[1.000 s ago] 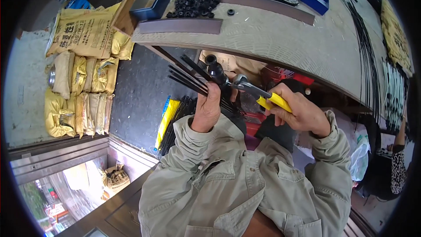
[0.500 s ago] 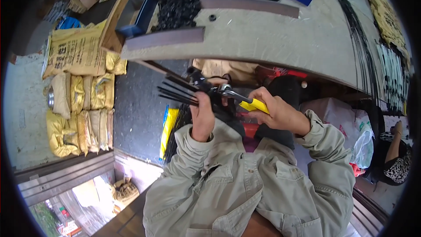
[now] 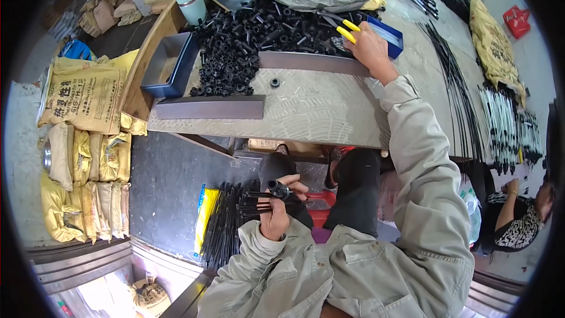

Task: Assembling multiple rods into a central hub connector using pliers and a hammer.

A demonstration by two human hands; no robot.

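Observation:
My right hand (image 3: 372,50) is closed around yellow-handled pliers (image 3: 351,29) at the far side of the workbench (image 3: 329,103). The pliers' jaws point left over a pile of small black plastic fittings (image 3: 226,62), and the hand is beside a blue box (image 3: 396,52). Low over my lap, my left hand (image 3: 274,224) grips several thin black rods (image 3: 254,207) whose ends point left. A black tubular fitting (image 3: 279,189) sits at its fingers; how it joins the rods cannot be made out.
Grey metal strips (image 3: 212,108) edge the pile, with one loose black ring (image 3: 275,82) in front. A dark open bin (image 3: 166,68) stands left. Bundled black rods (image 3: 223,229) lie beside my left arm. A person (image 3: 518,218) sits at the right.
My right hand has moved up and away from my left hand to the far side of the bench, carrying the pliers. My left hand has lowered slightly, still holding the rods.

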